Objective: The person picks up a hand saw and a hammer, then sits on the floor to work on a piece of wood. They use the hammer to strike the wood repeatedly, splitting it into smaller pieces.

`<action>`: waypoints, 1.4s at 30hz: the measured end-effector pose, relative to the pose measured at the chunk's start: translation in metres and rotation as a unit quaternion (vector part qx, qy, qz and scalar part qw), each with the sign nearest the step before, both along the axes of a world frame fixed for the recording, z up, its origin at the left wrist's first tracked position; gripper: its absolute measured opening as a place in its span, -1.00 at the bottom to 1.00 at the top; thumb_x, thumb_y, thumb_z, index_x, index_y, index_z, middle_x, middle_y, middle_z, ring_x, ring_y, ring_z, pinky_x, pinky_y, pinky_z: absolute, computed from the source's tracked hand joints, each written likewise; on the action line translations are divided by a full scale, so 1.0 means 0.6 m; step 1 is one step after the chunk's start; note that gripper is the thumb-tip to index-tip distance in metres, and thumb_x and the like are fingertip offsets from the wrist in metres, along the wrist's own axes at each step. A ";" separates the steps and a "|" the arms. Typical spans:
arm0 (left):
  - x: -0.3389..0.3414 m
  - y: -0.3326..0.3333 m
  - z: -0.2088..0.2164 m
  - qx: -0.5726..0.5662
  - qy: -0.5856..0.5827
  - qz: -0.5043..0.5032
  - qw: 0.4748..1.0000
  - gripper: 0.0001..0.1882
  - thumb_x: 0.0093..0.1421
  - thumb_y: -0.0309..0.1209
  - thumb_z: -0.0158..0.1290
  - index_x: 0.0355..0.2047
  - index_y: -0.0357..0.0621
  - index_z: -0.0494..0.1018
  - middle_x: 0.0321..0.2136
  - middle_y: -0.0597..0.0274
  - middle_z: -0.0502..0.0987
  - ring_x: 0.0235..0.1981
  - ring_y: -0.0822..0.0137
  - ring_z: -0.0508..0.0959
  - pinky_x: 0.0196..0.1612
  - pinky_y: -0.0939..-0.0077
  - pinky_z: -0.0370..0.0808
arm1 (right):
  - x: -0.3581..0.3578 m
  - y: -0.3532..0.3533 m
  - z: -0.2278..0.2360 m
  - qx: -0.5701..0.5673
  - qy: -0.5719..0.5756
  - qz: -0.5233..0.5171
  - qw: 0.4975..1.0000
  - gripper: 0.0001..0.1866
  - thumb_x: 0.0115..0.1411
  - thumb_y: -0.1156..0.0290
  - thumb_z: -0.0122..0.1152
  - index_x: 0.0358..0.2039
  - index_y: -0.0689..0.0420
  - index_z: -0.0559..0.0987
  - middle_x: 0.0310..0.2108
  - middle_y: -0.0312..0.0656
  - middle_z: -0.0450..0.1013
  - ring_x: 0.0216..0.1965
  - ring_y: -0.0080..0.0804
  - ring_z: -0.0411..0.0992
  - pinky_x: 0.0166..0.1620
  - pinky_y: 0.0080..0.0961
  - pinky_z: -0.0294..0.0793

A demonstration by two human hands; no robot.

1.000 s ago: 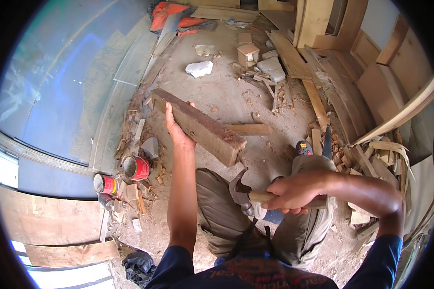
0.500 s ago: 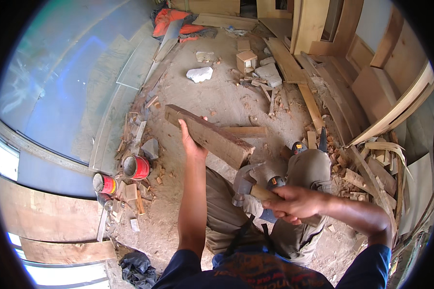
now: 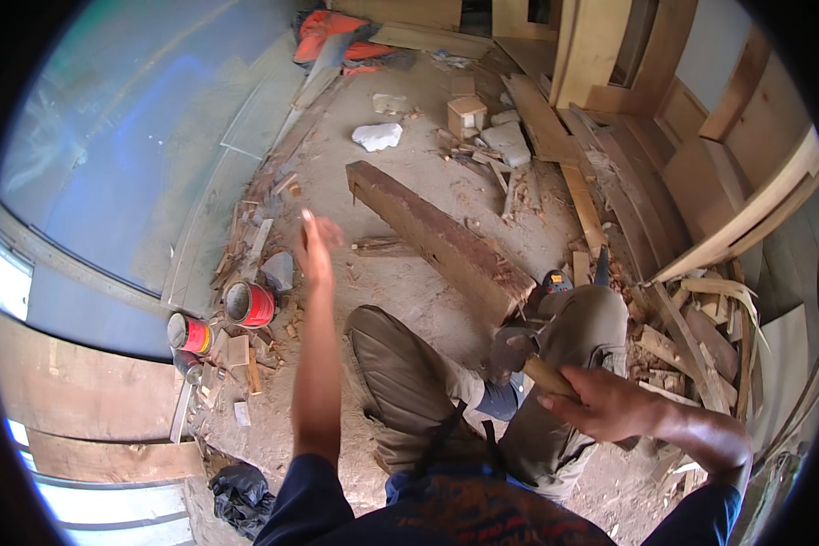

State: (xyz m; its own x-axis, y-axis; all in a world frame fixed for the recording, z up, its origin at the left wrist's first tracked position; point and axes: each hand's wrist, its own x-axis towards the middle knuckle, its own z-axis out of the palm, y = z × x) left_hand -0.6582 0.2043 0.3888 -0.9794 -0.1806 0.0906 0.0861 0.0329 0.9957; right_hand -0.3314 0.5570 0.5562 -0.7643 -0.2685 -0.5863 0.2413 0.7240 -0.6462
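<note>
A long brown wooden block point(image 3: 437, 235) lies slantwise before me, its near end beside my right knee. A small nail-like point sticks out under its far end. My right hand point(image 3: 605, 402) is wrapped round the wooden handle of a hammer point(image 3: 513, 355). The hammer's metal head is right at the block's near end; whether its claw is caught there I cannot tell. What carries the block is unclear. My left hand point(image 3: 317, 247) is off the block, to its left, somewhat blurred, with fingers stretched and nothing in them.
Two red paint cans point(image 3: 249, 304) stand at left among wood scraps. A white lump point(image 3: 377, 136) and a small wooden box point(image 3: 466, 117) sit farther off. Boards and frames point(image 3: 737, 223) lean at right above offcuts. A black plastic bag point(image 3: 242, 499) lies at lower left.
My left hand has let go of the wooden block and moved left. The block has shifted right and nearer my right knee. The hammer has moved right and its head has turned.
</note>
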 end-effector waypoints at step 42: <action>-0.020 0.195 0.099 -0.579 -0.066 -0.598 0.551 0.10 0.10 0.59 -0.38 0.12 -0.17 0.49 0.16 -0.09 0.46 0.22 -0.05 0.42 0.25 0.14 0.35 | 0.067 0.013 -0.109 -0.462 -0.246 -0.302 0.796 -0.66 0.39 0.27 0.09 0.00 0.25 0.34 -0.51 -0.36 0.21 -0.72 -0.72 0.11 -0.71 -0.68 0.12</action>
